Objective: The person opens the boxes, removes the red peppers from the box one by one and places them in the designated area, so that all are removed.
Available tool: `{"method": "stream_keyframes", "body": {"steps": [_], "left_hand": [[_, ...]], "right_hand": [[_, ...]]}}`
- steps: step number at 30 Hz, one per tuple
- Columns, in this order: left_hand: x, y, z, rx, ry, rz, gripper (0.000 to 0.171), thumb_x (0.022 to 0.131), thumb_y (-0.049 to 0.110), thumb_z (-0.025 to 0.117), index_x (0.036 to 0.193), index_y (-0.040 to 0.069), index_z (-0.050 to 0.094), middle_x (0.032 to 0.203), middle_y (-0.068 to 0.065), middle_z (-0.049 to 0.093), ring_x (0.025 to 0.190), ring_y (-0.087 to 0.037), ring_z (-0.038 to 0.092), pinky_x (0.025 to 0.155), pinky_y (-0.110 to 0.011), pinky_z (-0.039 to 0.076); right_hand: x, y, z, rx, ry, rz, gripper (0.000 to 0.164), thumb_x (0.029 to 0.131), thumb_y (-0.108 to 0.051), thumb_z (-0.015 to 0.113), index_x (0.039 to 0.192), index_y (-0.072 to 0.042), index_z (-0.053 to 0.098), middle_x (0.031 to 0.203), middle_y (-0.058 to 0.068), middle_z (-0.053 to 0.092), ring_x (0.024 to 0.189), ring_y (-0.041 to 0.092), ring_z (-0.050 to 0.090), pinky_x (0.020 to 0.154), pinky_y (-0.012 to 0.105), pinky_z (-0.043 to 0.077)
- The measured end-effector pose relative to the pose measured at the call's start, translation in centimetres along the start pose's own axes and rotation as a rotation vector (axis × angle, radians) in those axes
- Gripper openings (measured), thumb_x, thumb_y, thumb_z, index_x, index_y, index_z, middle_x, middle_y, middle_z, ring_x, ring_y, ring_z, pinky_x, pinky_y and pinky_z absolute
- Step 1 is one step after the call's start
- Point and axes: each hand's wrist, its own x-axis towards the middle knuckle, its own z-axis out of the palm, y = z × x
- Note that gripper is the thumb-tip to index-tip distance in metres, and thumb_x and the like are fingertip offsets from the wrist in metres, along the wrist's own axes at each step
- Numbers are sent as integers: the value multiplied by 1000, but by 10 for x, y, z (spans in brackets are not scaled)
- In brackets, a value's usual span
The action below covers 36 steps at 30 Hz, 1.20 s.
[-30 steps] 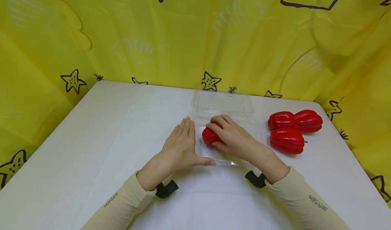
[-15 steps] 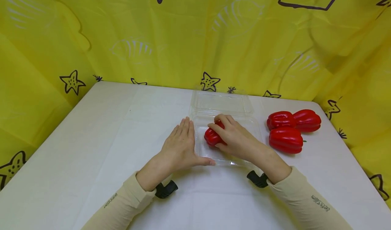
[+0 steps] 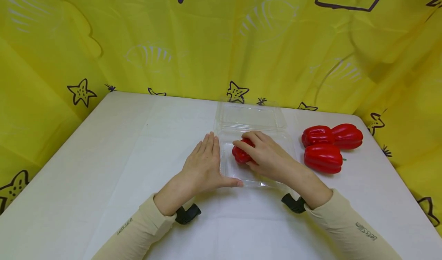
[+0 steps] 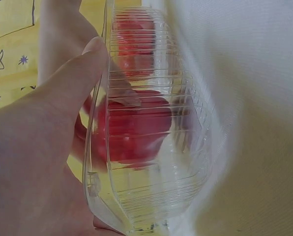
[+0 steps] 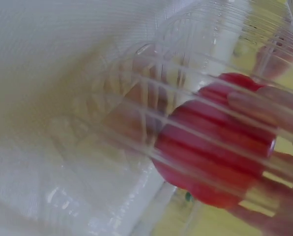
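Note:
My right hand [image 3: 267, 156] grips a red bell pepper [image 3: 240, 154] inside the base of a clear hinged plastic container [image 3: 238, 174]. Fingers curl over its far side and the thumb lies on its near side. Through the ribbed clear wall, the right wrist view gives a blurred look at the same bell pepper [image 5: 213, 142]. My left hand [image 3: 203, 168] lies along the container's left side, fingers straight, thumb out along the front rim. In the left wrist view the thumb [image 4: 82, 66] rests at the container's rim, with the held bell pepper [image 4: 134, 130] showing through the wall.
Three more red bell peppers [image 3: 324, 158] lie grouped on the white tablecloth [image 3: 155, 137], right of the container. The container's clear lid [image 3: 252, 116] is folded back toward the yellow patterned curtain [image 3: 193, 41] behind the table.
My right hand has shifted the bell pepper slightly to the right within the container and turned it a little. The left hand has stayed in place.

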Motion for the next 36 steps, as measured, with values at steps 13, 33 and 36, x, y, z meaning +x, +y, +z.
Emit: {"method": "stream_keyframes", "body": {"steps": [13,33,36], "left_hand": [[0,0,-1,-7,-7,-3,136,68,85,63,156,-6,14,164,-23,11,154,-37,13,125,-47,17],[0,0,-1,-20,2,-7,137,67,85,64,156,-6,14,164,-24,12,153,-37,14,125,-47,18],[0,0,-1,-19,6,-4,137,67,85,65,155,-7,14,164,-24,12,153,-37,14,125,-47,18]], "right_hand": [[-8,4,-11,-65,80,-76,55,76,-21,86,126,-12,65,122,10,61,121,31,53,103,46,51],[-25,18,-33,-94,102,-27,59,75,-17,87,128,-10,63,121,13,60,114,31,56,97,48,53],[-28,20,-36,-96,106,-15,60,74,-15,87,129,-10,62,122,14,60,115,32,55,96,49,53]]}}
